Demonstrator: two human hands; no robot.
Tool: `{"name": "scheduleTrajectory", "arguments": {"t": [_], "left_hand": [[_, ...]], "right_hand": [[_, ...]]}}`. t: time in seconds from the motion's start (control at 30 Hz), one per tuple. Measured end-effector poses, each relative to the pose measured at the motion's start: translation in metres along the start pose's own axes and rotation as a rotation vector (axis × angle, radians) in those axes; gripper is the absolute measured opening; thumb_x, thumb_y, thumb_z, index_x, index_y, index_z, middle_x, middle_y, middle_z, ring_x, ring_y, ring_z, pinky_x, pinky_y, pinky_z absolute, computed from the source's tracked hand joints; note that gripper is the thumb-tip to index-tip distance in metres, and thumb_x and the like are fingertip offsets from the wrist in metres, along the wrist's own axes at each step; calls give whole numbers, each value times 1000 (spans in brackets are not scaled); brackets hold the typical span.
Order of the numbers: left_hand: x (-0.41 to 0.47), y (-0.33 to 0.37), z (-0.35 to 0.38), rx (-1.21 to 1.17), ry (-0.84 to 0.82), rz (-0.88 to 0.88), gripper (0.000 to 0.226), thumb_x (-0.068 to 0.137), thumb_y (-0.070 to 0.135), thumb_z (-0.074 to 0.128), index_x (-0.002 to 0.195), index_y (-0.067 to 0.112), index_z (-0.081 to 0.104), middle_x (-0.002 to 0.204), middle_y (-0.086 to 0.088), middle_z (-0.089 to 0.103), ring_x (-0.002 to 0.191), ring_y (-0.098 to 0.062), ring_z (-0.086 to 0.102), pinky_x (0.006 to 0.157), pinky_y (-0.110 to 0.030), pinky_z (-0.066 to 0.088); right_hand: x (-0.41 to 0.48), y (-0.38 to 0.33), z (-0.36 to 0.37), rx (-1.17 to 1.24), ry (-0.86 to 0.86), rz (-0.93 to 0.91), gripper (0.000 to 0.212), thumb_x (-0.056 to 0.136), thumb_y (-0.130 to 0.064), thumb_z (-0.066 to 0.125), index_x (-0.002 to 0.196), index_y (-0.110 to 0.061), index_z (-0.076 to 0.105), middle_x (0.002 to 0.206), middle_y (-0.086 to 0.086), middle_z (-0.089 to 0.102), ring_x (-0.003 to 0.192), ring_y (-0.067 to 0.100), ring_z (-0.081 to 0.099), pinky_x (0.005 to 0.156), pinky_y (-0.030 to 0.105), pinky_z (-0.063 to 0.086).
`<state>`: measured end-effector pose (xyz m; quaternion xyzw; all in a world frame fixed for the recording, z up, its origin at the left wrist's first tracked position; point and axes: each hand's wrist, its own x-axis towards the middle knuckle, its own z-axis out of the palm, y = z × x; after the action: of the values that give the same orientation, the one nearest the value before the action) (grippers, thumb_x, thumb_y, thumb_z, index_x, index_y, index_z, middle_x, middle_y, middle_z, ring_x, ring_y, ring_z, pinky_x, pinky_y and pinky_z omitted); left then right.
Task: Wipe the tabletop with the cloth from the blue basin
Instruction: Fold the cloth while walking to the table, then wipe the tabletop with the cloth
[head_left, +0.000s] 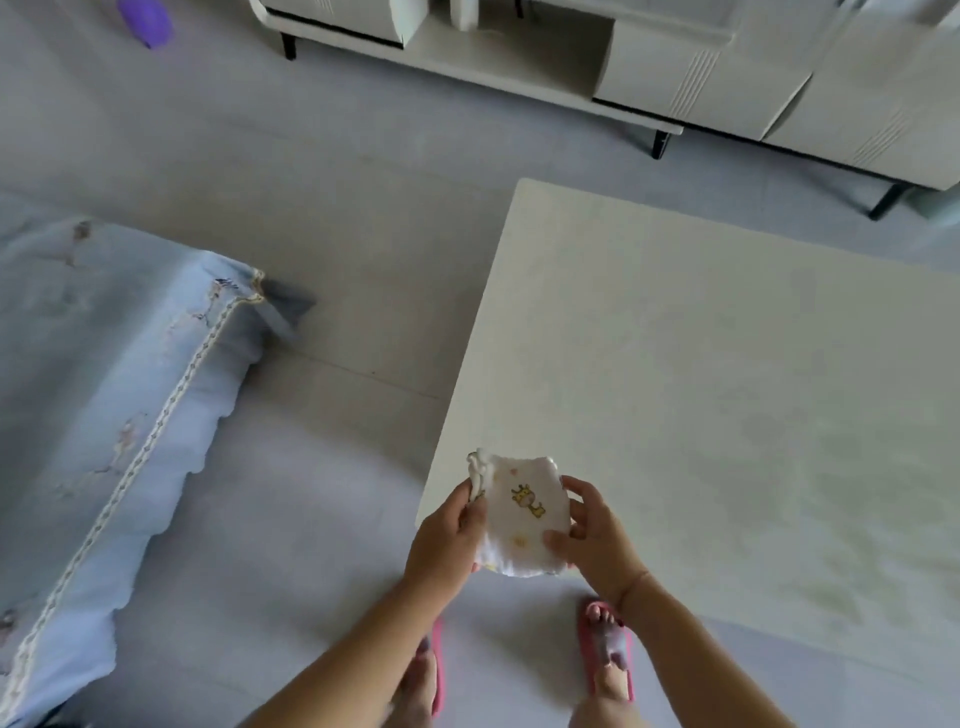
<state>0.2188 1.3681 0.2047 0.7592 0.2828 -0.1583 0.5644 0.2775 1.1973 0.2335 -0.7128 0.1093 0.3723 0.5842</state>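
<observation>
A small white cloth (519, 514) with a yellow giraffe print is folded into a pad and held between both hands, just above the near left corner of the pale tabletop (727, 415). My left hand (447, 540) grips its left edge, where bunched folds stick up. My right hand (592, 540) pinches its right edge with thumb and fingers. The blue basin is not in view.
A sofa with a light blue cover (104, 415) stands to the left across a strip of grey floor. A white TV cabinet (701, 78) on black legs runs along the back. A purple object (145, 21) lies on the floor far left. My feet in pink slippers (608, 649) are below.
</observation>
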Motion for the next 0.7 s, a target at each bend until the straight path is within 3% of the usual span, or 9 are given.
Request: {"name": "scheduleTrajectory", "arguments": {"t": [0.1, 0.27, 0.33, 0.37, 0.43, 0.5, 0.6, 0.7], "left_hand": [[33, -21, -17, 115, -86, 21, 34, 99, 37, 38, 131, 44, 47, 94, 4, 68, 84, -19, 64, 73, -40, 56], [81, -56, -14, 221, -180, 54, 41, 100, 39, 35, 141, 45, 34, 108, 8, 67, 92, -16, 63, 80, -37, 54], [93, -69, -8, 379, -149, 121, 40, 100, 37, 38, 140, 38, 40, 106, 4, 67, 92, -19, 63, 76, -32, 51], [98, -75, -5, 506, -87, 166, 37, 99, 35, 43, 136, 32, 47, 103, 1, 66, 92, -21, 61, 76, -32, 49], [103, -88, -1, 736, 70, 240, 33, 92, 28, 57, 125, 23, 59, 107, -5, 61, 99, -27, 58, 82, -35, 45], [110, -103, -1, 831, 194, 336, 42, 87, 25, 66, 128, 17, 60, 125, -13, 58, 114, -34, 56, 93, -43, 44], [130, -123, -2, 870, 165, 416, 53, 97, 37, 38, 143, 12, 41, 151, -15, 36, 139, -32, 35, 112, -51, 28], [148, -142, 1, 862, 85, 425, 57, 98, 38, 23, 147, 9, 30, 156, -12, 23, 143, -31, 24, 116, -50, 21]], "right_hand": [[23, 17, 24, 4, 77, 21, 62, 80, 22, 51, 132, -9, 39, 118, 20, 60, 87, 28, 61, 61, 27, 53], [61, 46, 41, -193, 237, 5, 62, 79, 15, 52, 130, -19, 45, 111, 4, 65, 70, 9, 60, 63, 26, 52], [76, 61, 45, -356, 304, -7, 62, 80, 10, 52, 133, -22, 44, 118, 4, 62, 77, 13, 60, 72, 32, 52], [83, 70, 46, -460, 324, 14, 64, 81, 6, 52, 136, -22, 40, 127, 5, 57, 90, 19, 60, 82, 35, 50], [95, 89, 49, -794, 356, 72, 69, 86, -9, 54, 146, -23, 25, 152, 4, 29, 128, 25, 40, 107, 35, 32], [105, 105, 58, -1005, 401, 45, 73, 92, -30, 49, 150, -25, 7, 159, 0, -4, 146, 22, 3, 117, 34, 2], [125, 123, 80, -1123, 366, -59, 67, 96, -48, 26, 145, -31, -17, 152, -4, -30, 138, 14, -32, 113, 36, -22], [151, 137, 97, -1210, 315, -103, 62, 91, -57, 8, 142, -35, -21, 151, -3, -32, 137, 18, -35, 112, 43, -22]]}}
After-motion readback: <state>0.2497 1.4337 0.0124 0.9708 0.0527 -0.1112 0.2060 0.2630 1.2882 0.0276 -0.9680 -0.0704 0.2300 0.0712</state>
